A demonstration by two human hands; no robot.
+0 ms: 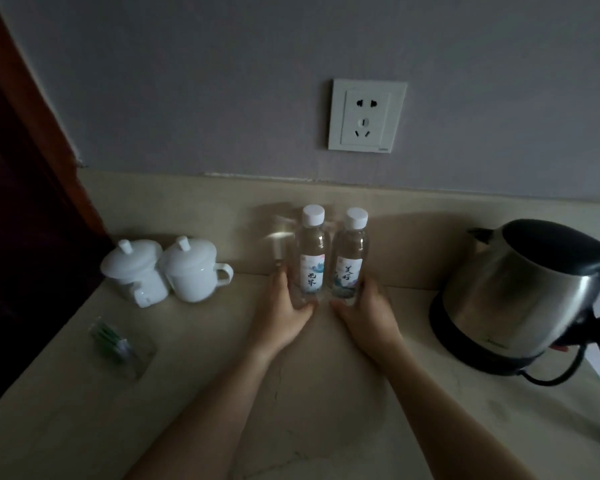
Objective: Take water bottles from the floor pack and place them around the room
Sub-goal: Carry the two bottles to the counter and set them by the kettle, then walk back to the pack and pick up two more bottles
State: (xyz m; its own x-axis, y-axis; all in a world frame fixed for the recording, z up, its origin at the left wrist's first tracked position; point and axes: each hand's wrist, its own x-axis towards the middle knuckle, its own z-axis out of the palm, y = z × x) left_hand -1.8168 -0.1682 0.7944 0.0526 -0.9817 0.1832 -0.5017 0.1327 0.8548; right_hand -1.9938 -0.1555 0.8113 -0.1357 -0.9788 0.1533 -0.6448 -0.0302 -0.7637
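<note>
Against the dark wooden frame [32, 188] at the far left, two lidded white cups [163, 271] are set on the pale counter [194, 382], with a clear packet of green-handled items [118, 344] lying nearer the front edge. At the middle, the left bottle [310, 258] is held low on its body by the left hand [284, 310], fingers curled round its far side and thumb at its base. Just beside it, perhaps touching, the right bottle [350, 259] is gripped likewise by the right hand [368, 313]. Both bottles are stood upright near the backsplash, long axes vertical, each straight ahead of its own hand. Brushed Chinese characters are printed on both labels; they are too small to be read with certainty. A white wall socket [366, 116] is mounted above. A steel kettle [520, 296] is seated at the right.
</note>
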